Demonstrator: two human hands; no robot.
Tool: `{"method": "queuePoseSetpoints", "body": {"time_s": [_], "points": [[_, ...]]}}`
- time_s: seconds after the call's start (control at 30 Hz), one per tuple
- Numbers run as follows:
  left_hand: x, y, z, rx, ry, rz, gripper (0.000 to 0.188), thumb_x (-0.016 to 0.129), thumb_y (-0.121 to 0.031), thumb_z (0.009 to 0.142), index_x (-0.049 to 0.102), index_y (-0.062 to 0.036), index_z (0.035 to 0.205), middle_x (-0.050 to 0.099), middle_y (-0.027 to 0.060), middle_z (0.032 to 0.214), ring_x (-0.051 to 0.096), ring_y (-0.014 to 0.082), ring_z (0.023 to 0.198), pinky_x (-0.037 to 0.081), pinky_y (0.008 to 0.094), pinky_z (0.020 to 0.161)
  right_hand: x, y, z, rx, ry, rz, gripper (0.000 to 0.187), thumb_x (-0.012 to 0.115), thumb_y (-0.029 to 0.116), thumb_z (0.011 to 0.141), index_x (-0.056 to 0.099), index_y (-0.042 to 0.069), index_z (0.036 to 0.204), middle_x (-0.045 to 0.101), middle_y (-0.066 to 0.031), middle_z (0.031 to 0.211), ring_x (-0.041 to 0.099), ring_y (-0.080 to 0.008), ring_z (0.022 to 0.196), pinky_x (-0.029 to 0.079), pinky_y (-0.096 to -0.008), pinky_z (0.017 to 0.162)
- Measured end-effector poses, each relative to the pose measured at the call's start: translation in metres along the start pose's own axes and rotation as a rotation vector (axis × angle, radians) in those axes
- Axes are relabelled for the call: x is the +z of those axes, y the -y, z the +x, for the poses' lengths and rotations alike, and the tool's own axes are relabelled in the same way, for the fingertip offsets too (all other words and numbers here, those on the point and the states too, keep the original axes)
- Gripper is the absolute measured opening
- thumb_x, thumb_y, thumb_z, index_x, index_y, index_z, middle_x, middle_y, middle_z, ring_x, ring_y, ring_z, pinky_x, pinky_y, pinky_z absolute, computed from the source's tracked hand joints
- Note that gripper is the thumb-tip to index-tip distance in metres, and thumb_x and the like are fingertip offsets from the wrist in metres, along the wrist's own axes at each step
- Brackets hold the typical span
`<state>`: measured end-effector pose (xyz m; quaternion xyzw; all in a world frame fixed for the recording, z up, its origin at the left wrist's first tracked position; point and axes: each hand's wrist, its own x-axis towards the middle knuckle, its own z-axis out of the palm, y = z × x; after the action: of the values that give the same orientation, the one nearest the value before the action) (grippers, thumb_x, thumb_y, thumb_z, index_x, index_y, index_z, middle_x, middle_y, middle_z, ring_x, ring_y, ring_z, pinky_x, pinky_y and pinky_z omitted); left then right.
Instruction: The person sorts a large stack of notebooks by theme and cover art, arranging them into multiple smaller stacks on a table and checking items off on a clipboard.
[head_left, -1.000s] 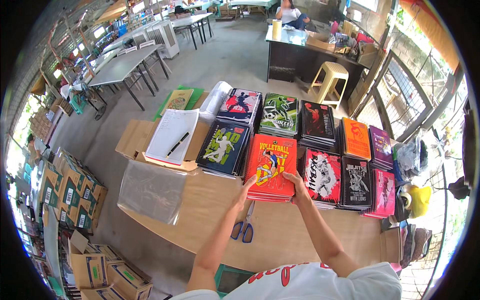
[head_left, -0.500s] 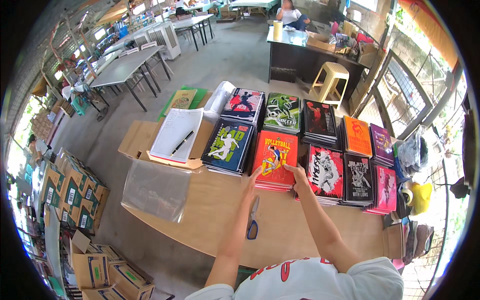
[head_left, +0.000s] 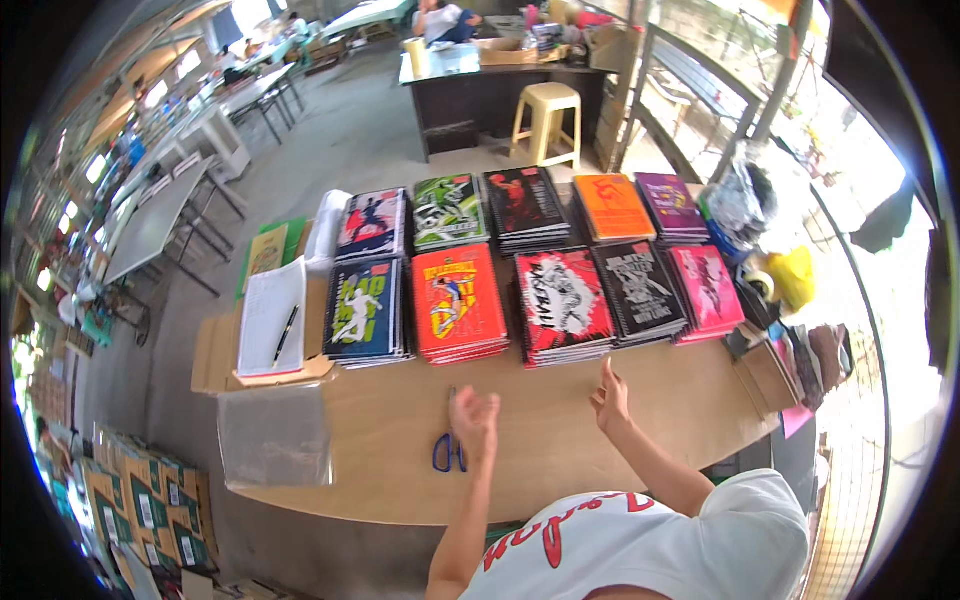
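Note:
My left hand (head_left: 476, 414) hovers over the near part of the table, its fingers loosely bent and apart, holding nothing. Beneath it lie blue-handled scissors (head_left: 448, 454), partly covered by the hand. My right hand (head_left: 611, 402) is raised just in front of a stack of red-and-white notebooks (head_left: 563, 305), also empty, with fingers half curled and apart. Directly ahead of my left hand is a stack of red-orange spiral notebooks (head_left: 460, 303) with a player on the cover. To its left sits a stack of dark blue notebooks (head_left: 366, 310); black notebooks (head_left: 640, 290) and pink notebooks (head_left: 708, 292) stand farther right.
Behind is another row of stacks, including green notebooks (head_left: 449, 211) and orange notebooks (head_left: 614, 208). An open writing notebook (head_left: 268, 318) with a pen (head_left: 286, 335) rests on cardboard at left, near a clear plastic sheet (head_left: 275, 437). A yellow stool (head_left: 548, 122) stands beyond the table (head_left: 560, 460).
Both hands have let go of the red-orange notebook stack and drawn back toward me. My view has turned to the right, so the stacks appear farther left.

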<state>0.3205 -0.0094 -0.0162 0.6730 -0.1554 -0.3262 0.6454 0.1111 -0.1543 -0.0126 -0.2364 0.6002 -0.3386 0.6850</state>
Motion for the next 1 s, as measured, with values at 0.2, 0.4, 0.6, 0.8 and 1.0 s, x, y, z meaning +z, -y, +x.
{"method": "queuePoseSetpoints", "body": {"time_s": [0.2,0.4,0.6,0.8,1.0], "points": [[0.136,0.013,0.027,-0.317,0.107,-0.158,0.112,0.079,-0.056,0.068,0.023,0.0025,0.146,0.029,0.0198,0.149,0.027,0.0304,0.137,0.027,0.0448,0.111,0.019,0.023,0.054,0.036,-0.002,0.324,0.075,0.074,0.066,0.067,0.055,0.014,0.118,0.057,-0.0020,0.113,0.053,-0.0206,0.097,0.039,-0.0504,0.088],[0.149,0.026,0.062,-0.170,-0.118,0.163,0.102,0.078,-0.055,0.067,0.037,0.0033,0.140,0.037,0.0206,0.145,0.033,0.0308,0.135,0.029,0.0396,0.110,0.042,0.027,0.064,0.053,0.039,0.218,0.038,0.080,0.047,0.068,0.063,0.017,0.087,0.064,0.0000,0.084,0.057,-0.0192,0.081,0.042,-0.0388,0.081],[0.141,0.007,0.077,-0.167,0.163,-0.125,0.102,0.077,-0.052,0.068,0.035,0.0072,0.140,0.039,0.0197,0.144,0.034,0.0307,0.134,0.027,0.0425,0.110,0.048,0.026,0.079,0.008,0.021,0.232,0.061,0.086,0.048,0.059,0.061,0.013,0.103,0.061,-0.0037,0.098,0.053,-0.0213,0.094,0.040,-0.0412,0.077],[0.060,0.015,0.004,0.057,0.014,0.365,0.104,0.074,-0.056,0.072,0.027,0.0020,0.145,0.035,0.0241,0.146,0.032,0.0354,0.137,0.024,0.0452,0.112,0.022,-0.005,0.002,-0.126,-0.006,-0.010,0.063,0.076,0.047,0.077,0.057,0.006,0.121,0.061,-0.0043,0.105,0.059,-0.0190,0.097,0.042,-0.0450,0.088],[-0.070,0.026,-0.070,0.050,-0.149,1.275,0.113,0.082,-0.052,0.060,0.026,0.0012,0.143,0.040,0.0247,0.139,0.039,0.0447,0.123,0.031,0.0585,0.101,-0.016,-0.057,-0.073,-0.125,0.647,-0.692,0.065,0.071,0.042,0.083,0.052,0.003,0.131,0.056,-0.0182,0.123,0.057,-0.0235,0.107,0.052,-0.0345,0.077]]}}
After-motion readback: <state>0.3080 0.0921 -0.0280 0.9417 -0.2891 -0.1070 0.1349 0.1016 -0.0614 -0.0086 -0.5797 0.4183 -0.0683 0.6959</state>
